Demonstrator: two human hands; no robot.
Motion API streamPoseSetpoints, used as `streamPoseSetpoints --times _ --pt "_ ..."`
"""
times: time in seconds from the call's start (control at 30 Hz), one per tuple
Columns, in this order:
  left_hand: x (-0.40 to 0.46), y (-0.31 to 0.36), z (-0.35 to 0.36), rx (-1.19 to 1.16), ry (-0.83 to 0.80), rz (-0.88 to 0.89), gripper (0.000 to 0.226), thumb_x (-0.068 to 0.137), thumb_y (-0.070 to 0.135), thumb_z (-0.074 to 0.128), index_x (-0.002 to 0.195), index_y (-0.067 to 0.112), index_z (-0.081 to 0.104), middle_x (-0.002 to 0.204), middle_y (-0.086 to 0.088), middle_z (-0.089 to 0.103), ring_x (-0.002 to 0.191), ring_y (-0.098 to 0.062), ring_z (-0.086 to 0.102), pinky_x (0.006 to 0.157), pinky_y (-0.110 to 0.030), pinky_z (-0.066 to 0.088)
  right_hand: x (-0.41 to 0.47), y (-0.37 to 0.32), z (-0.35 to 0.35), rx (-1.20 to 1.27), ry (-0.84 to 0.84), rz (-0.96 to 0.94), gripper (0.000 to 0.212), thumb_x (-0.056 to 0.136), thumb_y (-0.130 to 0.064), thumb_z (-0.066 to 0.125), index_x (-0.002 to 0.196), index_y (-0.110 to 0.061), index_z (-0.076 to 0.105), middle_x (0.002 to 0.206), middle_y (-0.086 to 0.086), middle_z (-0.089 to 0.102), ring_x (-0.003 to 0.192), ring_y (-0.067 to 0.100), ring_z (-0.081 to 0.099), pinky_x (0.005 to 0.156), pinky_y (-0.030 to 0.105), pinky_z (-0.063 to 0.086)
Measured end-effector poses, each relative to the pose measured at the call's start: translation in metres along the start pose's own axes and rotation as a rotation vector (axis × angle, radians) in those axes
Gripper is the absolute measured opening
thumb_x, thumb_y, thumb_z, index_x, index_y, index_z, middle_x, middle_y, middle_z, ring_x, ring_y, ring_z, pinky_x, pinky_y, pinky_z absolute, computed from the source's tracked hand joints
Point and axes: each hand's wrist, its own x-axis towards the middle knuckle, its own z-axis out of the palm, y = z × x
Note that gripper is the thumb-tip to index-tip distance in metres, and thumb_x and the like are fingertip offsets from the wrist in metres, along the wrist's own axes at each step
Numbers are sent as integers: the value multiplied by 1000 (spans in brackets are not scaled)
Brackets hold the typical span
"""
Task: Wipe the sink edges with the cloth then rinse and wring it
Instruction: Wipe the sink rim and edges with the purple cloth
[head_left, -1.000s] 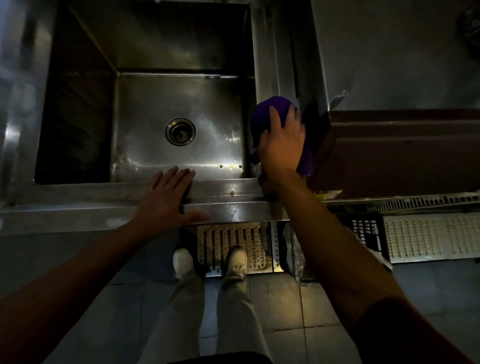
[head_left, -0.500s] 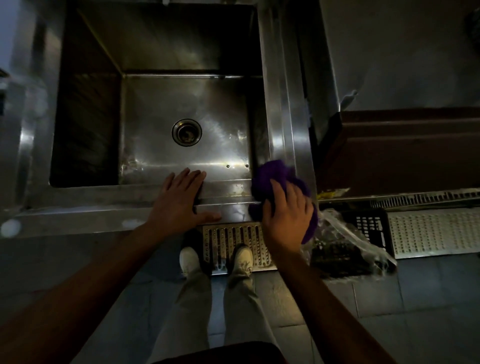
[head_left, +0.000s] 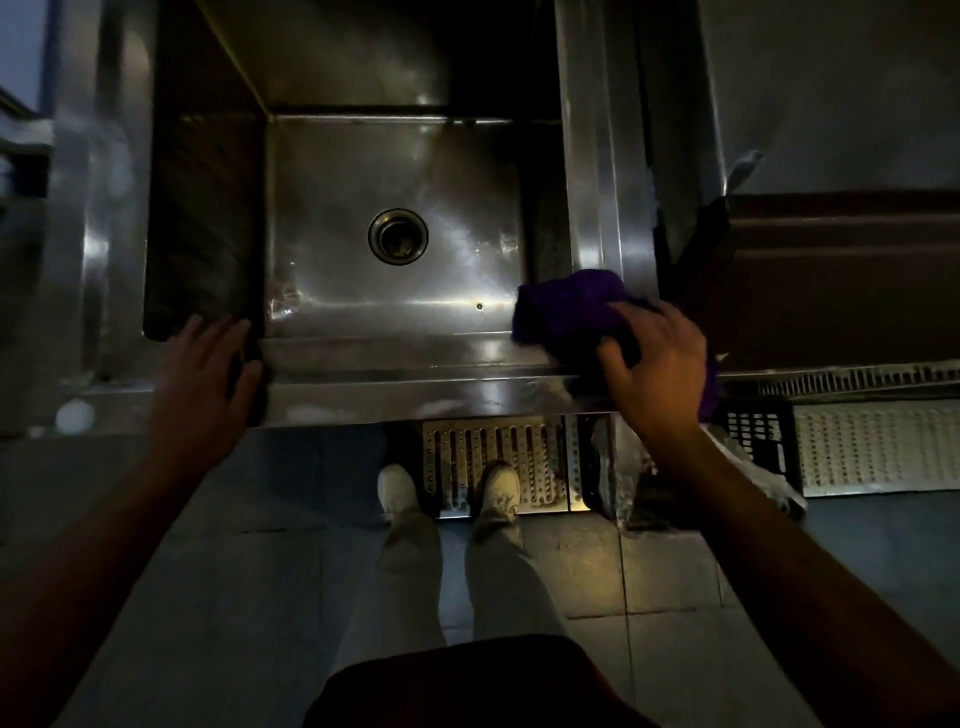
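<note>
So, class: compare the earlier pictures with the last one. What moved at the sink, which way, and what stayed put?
The right hand drew the purple cloth from partway up the sink's right edge back to the near right corner, pressing it throughout. The left hand slid left along the front edge, fingers spread flat. The basin and drain are unchanged; nothing was let go.

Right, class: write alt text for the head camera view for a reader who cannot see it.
Seen from above, a person's right hand presses a purple cloth onto the near right corner of a steel sink. The left hand rests flat on the front edge, by the near left corner.
</note>
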Motion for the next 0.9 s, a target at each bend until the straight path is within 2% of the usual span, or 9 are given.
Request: streamPoseSetpoints --times 0.1,0.23,0.33,0.5,0.6,0.7,0.77,0.83,0.9 --pt "-3 0 6 54 29 12 51 102 36 36 141 8 52 144 -20 51 140 -40 36 118 -49 20 -25 -4 32 -119 -20 -14 49 90 -43 54 136 -26 57 144 5 55 144 30 34 119 52 20" --pt "-3 1 8 62 96 6 48 102 33 37 142 12 52 144 -18 52 137 -40 41 116 -50 25 -51 -48 56 -94 75 57 45 92 -40 55 132 -23 59 136 8 60 132 31 46 114 51 27" --pt "-2 2 8 31 78 -17 50 100 34 37 144 13 50 146 -17 51 139 -40 40 117 -51 24 -57 -99 75 -86 21 48 46 92 -44 53 133 -25 57 134 10 58 127 31 46 111 51 28" --pt "-3 1 5 56 89 10 48 99 30 43 144 13 50 145 -16 52 138 -38 41 117 -52 26 -62 -183 111 -35 -31 -120 49 87 -41 60 134 -27 55 133 9 58 124 31 45 108 50 28" --pt "-4 2 6 76 85 12 46 100 30 43 142 13 52 145 -15 52 138 -37 41 118 -51 26 -59 -204 114 6 -75 -174 48 85 -39 63 132 -28 57 132 6 60 121 30 49 105 47 30" --pt "-4 1 6 85 91 14 46 100 31 42 141 13 53 144 -15 52 137 -38 41 118 -50 26 -38 -188 92 110 -188 -308 52 82 -27 69 133 -26 59 130 7 61 116 32 55 99 50 39" --pt "-3 1 8 85 92 19 46 100 32 40 140 13 54 144 -16 52 137 -38 41 117 -50 26 -24 -157 67 211 -202 -335 56 82 -19 70 136 -25 58 131 8 62 116 30 57 98 48 46" --pt "-2 -1 8 69 70 8 48 100 34 38 141 12 53 143 -17 52 137 -39 40 117 -52 27 -13 -114 36 241 -130 -240 52 88 -22 66 139 -25 54 133 7 60 121 24 54 103 40 43" --pt "-3 -1 9 68 77 5 48 101 34 37 140 12 54 142 -17 53 136 -40 41 115 -53 29 -2 -66 8 205 -52 -113 43 93 -33 61 134 -22 57 129 8 62 119 24 54 101 38 43"
